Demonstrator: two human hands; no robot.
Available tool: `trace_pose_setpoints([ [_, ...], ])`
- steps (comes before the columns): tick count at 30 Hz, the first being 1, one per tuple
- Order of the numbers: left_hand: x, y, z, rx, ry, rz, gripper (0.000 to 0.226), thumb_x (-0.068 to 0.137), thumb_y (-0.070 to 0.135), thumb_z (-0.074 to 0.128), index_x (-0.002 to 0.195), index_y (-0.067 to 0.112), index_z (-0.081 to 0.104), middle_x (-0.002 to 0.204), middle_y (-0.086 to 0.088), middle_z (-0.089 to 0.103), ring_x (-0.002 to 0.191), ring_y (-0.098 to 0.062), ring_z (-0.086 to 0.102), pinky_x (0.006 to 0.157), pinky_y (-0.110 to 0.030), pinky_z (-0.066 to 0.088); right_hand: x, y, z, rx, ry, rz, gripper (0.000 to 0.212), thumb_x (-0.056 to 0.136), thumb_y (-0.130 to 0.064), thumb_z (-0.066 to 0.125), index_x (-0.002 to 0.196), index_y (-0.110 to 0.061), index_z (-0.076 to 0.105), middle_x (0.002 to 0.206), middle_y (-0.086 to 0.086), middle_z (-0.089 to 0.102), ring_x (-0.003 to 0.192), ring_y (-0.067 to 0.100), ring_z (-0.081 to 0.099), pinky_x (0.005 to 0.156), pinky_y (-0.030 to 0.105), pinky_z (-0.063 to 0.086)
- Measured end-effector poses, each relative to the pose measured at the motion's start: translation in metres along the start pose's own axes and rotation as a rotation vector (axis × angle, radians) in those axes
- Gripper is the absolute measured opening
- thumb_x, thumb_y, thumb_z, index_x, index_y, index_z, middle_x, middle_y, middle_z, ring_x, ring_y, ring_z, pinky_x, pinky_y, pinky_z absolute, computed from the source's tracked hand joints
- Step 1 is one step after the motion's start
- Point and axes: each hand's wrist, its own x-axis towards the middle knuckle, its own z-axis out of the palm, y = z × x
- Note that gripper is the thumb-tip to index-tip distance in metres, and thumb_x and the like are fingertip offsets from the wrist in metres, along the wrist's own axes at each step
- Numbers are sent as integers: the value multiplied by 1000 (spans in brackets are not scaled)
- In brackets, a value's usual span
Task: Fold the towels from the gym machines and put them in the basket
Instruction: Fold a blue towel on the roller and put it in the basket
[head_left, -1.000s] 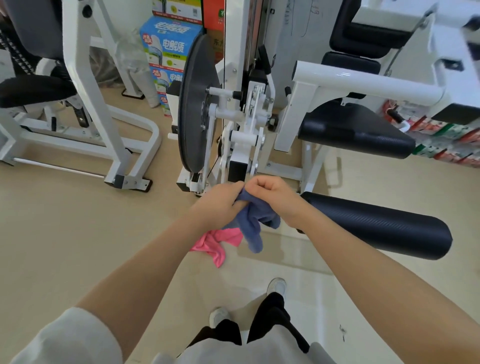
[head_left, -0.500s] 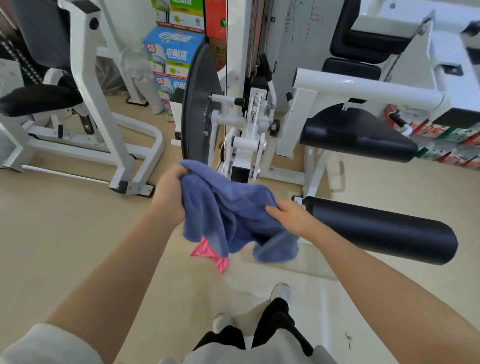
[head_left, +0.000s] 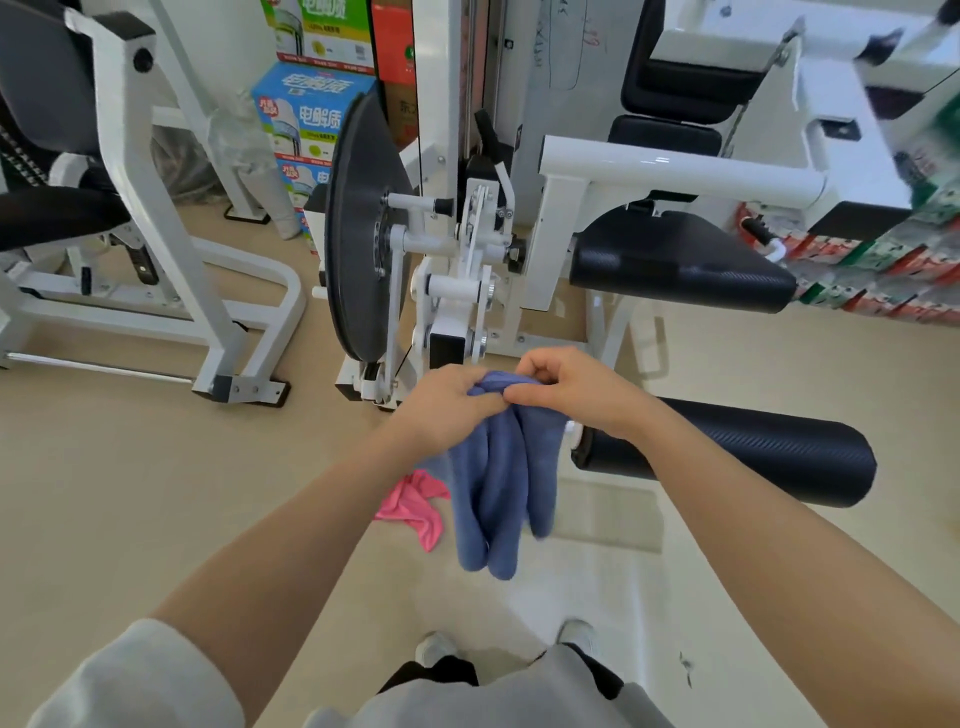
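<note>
Now hands together, left hand (head_left: 447, 410) and right hand (head_left: 566, 389) pinching blue towel (head_left: 498, 493), hanging doubled, no longer spread.

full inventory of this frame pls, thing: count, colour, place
blue towel: 1, blue, hanging from both hands, centre
pink towel: 1, pink, on floor behind the blue towel
leg machine: 1, white frame, black pads, ahead
roller pad: 1, black, right of hands
weight plate: 1, black, on leg machine
left machine: 1, white, far left
boxes: several, blue and green, stacked at back
left hand: grip on towel top
right hand: grip on towel top
</note>
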Motion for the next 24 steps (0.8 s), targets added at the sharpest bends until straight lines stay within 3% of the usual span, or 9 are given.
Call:
trace_pose_setpoints([
  [2, 4, 4, 0, -263, 62, -53, 18, 91, 10, 53, 91, 16, 70, 79, 1, 70, 72, -2, 64, 69, -16, 51, -3, 12, -11, 17, 13, 24, 17, 88, -21, 61, 81, -6, 60, 64, -4, 53, 54, 0, 46, 55, 14, 38],
  [4, 10, 7, 0, -515, 155, -124, 20, 90, 6, 53, 82, 15, 69, 67, 3, 69, 64, -9, 64, 63, -19, 51, -8, 28, -21, -10, 40, 44, 21, 90, -22, 58, 77, -5, 59, 62, -2, 47, 54, 5, 41, 57, 20, 35],
  [9, 30, 7, 8, -878, 487, -348, 18, 93, 19, 52, 78, 15, 61, 73, -6, 60, 66, -19, 57, 75, -35, 48, -24, 59, -52, -9, 157, 90, 25, 95, -22, 48, 71, -18, 54, 66, -6, 51, 61, 9, 44, 62, 23, 36],
  [11, 43, 12, 12, -954, 493, -438, 23, 96, 22, 46, 76, 17, 55, 69, -2, 57, 64, -14, 56, 80, -32, 44, -29, 65, -63, -61, 209, 97, 25, 97, -24, 43, 74, -17, 51, 70, -5, 50, 65, 10, 44, 64, 24, 36],
  [14, 53, 15, 28, -752, 455, -478, 22, 96, 24, 47, 76, 17, 54, 69, -2, 61, 64, -15, 58, 79, -32, 43, -31, 70, -74, -61, 259, 95, 27, 98, -26, 40, 74, -18, 46, 69, -4, 45, 64, 11, 41, 61, 25, 34],
  [16, 48, 22, 42, -572, 435, -395, 15, 95, 25, 49, 87, 15, 58, 84, -6, 63, 77, -18, 59, 76, -30, 47, -31, 69, -80, 35, 268, 93, 23, 97, -29, 44, 77, -18, 48, 67, -2, 45, 62, 14, 39, 60, 28, 33],
  [19, 43, 39, 62, -439, 363, -283, 17, 95, 28, 49, 108, 18, 53, 94, 8, 56, 93, -10, 52, 70, -18, 39, -35, 68, -87, 210, 216, 44, 5, 92, -31, 54, 96, -30, 55, 69, 13, 58, 64, 19, 48, 61, 30, 38],
  [22, 46, 54, 76, -271, 237, -97, 27, 92, 13, 50, 117, 21, 55, 108, 8, 57, 106, -5, 52, 82, -12, 36, -40, 62, -90, 182, 104, -32, 27, 93, -20, 54, 119, -29, 54, 54, -7, 60, 53, 1, 52, 57, 11, 42],
  [24, 45, 69, 84, -213, 144, 46, 29, 90, 4, 48, 105, 25, 61, 102, 11, 62, 95, 13, 55, 80, -3, 38, -42, 58, -91, 155, 8, -76, 29, 94, -15, 52, 120, -27, 57, 72, 0, 68, 70, 9, 63, 70, 12, 48],
])
